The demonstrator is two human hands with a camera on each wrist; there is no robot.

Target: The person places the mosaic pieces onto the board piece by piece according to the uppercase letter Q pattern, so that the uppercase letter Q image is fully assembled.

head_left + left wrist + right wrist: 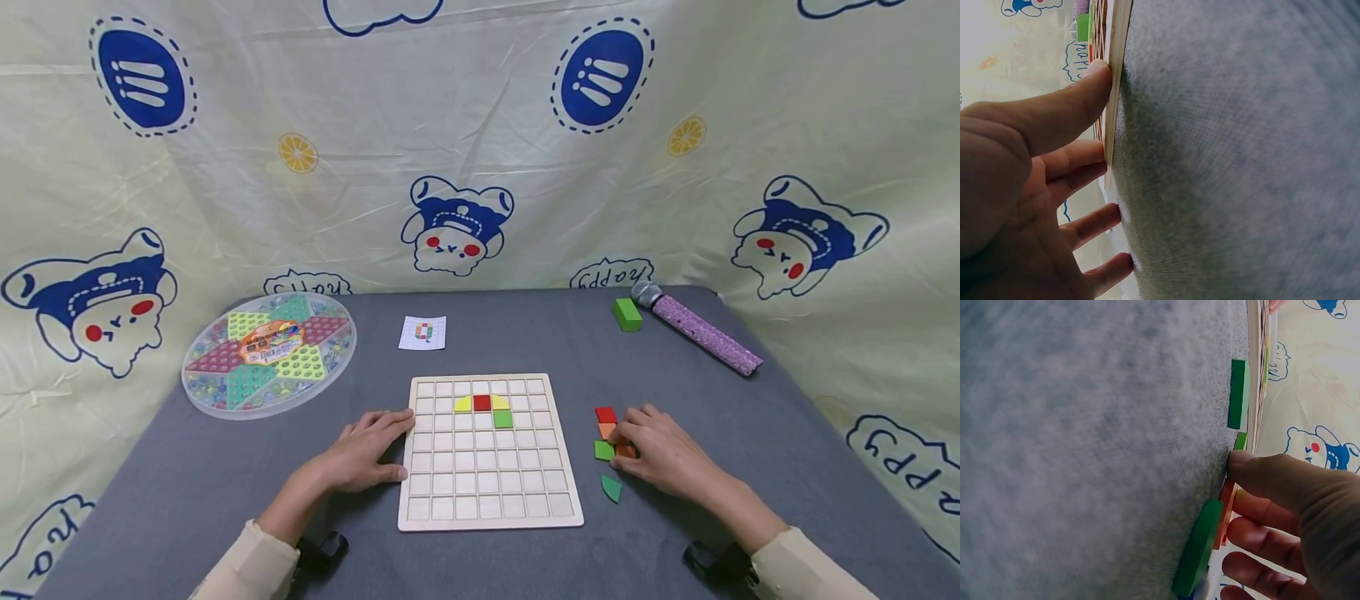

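A pale wooden grid board (489,483) lies in the middle of the table, with two yellow pieces, a red tile (482,403) and a green tile (503,419) in its upper cells. My left hand (371,450) touches the board's left edge with thumb and fingertips, fingers extended. Right of the board, my right hand (663,446) pinches an orange tile (625,451) between thumb and fingers. Around it lie a red tile (605,414), a lighter orange tile, a light green tile (603,450) and a green quarter-round piece (611,488). Another dark green piece (1199,550) shows beneath the right hand.
Behind the board lies a small pattern card (422,332). A round Chinese checkers set (270,354) sits at the back left. A green block (627,315) and a glittery purple microphone (697,329) are at the back right. A printed cloth hangs behind the grey table.
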